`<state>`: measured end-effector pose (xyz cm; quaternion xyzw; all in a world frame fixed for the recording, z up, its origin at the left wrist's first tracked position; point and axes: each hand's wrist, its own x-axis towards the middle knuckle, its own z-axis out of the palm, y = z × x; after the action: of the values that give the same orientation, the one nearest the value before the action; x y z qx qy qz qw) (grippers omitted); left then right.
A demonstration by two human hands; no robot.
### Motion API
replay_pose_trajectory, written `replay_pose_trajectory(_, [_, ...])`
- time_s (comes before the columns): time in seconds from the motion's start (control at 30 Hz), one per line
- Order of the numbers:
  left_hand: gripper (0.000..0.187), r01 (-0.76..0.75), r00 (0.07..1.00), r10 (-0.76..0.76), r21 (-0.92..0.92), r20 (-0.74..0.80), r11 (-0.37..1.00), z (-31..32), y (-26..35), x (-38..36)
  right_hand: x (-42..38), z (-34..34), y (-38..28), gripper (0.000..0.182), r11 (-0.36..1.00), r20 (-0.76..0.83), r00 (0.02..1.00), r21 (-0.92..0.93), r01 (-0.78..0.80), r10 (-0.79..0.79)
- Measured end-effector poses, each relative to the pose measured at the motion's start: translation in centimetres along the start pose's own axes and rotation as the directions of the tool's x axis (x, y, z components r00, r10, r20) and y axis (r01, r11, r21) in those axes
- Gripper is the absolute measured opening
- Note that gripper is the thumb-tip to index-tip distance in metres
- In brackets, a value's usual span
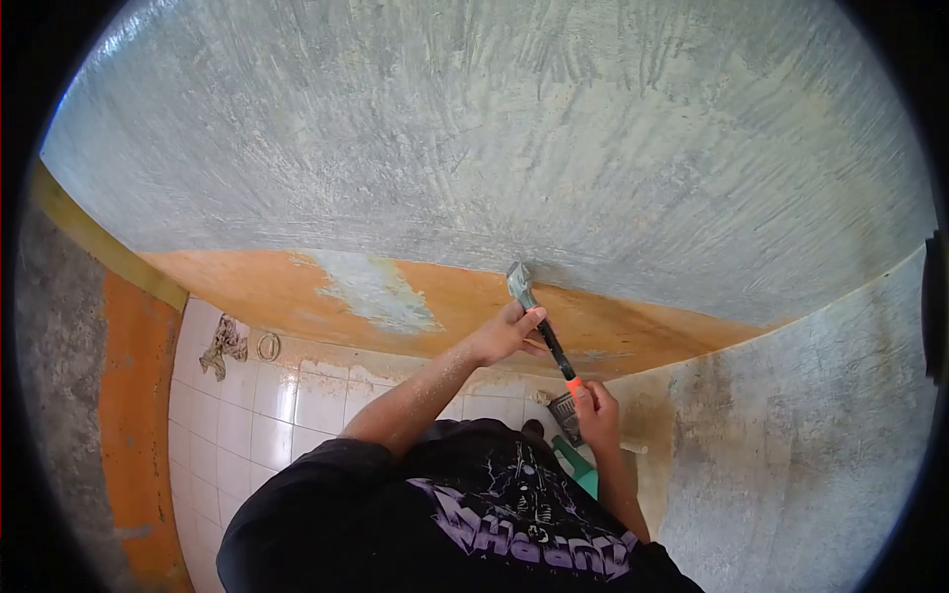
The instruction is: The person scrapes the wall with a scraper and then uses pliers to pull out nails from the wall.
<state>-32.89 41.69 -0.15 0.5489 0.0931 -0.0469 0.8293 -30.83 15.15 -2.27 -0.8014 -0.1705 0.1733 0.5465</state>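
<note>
A long-handled scraper (554,345) slants across the middle of the view, with a grey-green head, a black shaft and an orange end. Its head touches or nearly touches the wall (474,148), close to where grey meets the orange band (455,294). My left hand (508,334), dusted with pale specks, is closed round the shaft just below the head. Lower and to the right, my right hand (597,411) grips the orange end. The head's working edge is hard to make out.
White floor tiles (232,425) carry scraped debris along the wall's foot. A crumpled cloth (225,346) and a ring-shaped roll (268,346) lie at the left. Near my feet are a dark grid-like tray (565,415) and a green object (576,466). A side wall (781,435) rises at right.
</note>
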Motion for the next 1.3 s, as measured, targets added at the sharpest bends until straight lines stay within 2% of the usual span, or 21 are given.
replay_pose_trajectory(0.07, [0.04, -0.007, 1.0, 0.007, 0.018, 0.018, 1.0, -0.7, -0.3, -0.1, -0.2, 0.5, -0.1, 0.025, 0.999, -0.001, 1.0, -0.035, 0.001, -0.001])
replay_pose_trajectory(0.17, [0.04, 0.027, 0.998, -0.026, -0.021, 0.053, 0.999, -0.5, -0.6, 0.6, -0.1, -0.3, -0.6, 0.025, 0.997, -0.015, 0.999, 0.062, -0.049, 0.05])
replay_pose_trajectory(0.27, [0.04, 0.03, 0.999, -0.031, -0.039, -0.013, 0.999, 1.1, -0.1, 0.3, -0.1, -1.4, -0.8, 0.026, 0.998, -0.025, 0.999, 0.052, -0.04, 0.041])
replay_pose_trajectory(0.37, [0.04, 0.016, 1.0, -0.016, -0.052, 0.0, 0.999, 0.1, 0.1, 0.1, 0.4, -0.7, -1.5, 0.026, 1.0, -0.011, 1.0, -0.013, -0.012, 0.011])
replay_pose_trajectory(0.57, [0.039, 0.046, 0.999, -0.046, -0.067, -0.003, 0.997, -0.3, 0.2, -0.2, 0.1, 0.0, -0.7, 0.026, 0.998, -0.014, 0.999, 0.052, -0.043, 0.044])
replay_pose_trajectory(0.67, [0.04, 0.023, 1.0, -0.023, -0.051, 0.002, 0.998, -0.6, 0.0, -0.4, 0.2, 0.0, -1.0, 0.027, 0.999, -0.004, 0.999, 0.004, -0.043, 0.043])
replay_pose_trajectory(0.77, [0.039, 0.018, 1.0, -0.018, -0.032, 0.009, 0.999, -1.1, 0.3, -0.9, -0.6, 1.4, -0.5, 0.023, 0.994, -0.031, 0.998, -0.092, 0.05, -0.053])
replay_pose_trajectory(0.8, [0.038, 0.023, 1.0, -0.022, -0.039, 0.005, 0.999, -1.1, 0.4, -0.8, -1.0, 1.5, -0.1, 0.028, 0.997, -0.046, 0.999, -0.081, -0.004, 0.0])
replay_pose_trajectory(0.9, [0.038, 0.044, 0.999, -0.044, -0.065, -0.005, 0.997, -0.7, 0.0, -0.8, -0.8, 1.8, 0.7, 0.027, 0.999, -0.098, 0.994, 0.002, -0.037, 0.037])
replay_pose_trajectory(0.97, [0.038, 0.039, 0.999, -0.04, -0.079, 0.0, 0.996, -0.4, -0.1, -0.4, -0.7, 0.7, -1.2, 0.026, 1.0, -0.102, 0.995, -0.022, -0.011, 0.009])
replay_pose_trajectory(1.1, [0.038, 0.0, 1.0, -0.001, -0.068, -0.009, 0.998, -0.5, -0.1, -0.6, 0.1, 0.1, -1.5, 0.021, 0.999, -0.028, 0.999, -0.037, -0.017, 0.016])
replay_pose_trajectory(1.2, [0.037, -0.025, 0.999, 0.023, -0.075, -0.025, 0.997, -1.4, 0.0, -0.9, 0.3, 0.8, -1.3, 0.021, 0.991, -0.007, 0.999, -0.125, 0.045, -0.046])
replay_pose_trajectory(1.3, [0.037, -0.014, 0.999, 0.012, -0.039, -0.043, 0.999, -1.2, -0.4, -0.9, 0.0, 1.1, -1.7, 0.026, 0.999, -0.036, 0.999, 0.026, -0.037, 0.038])
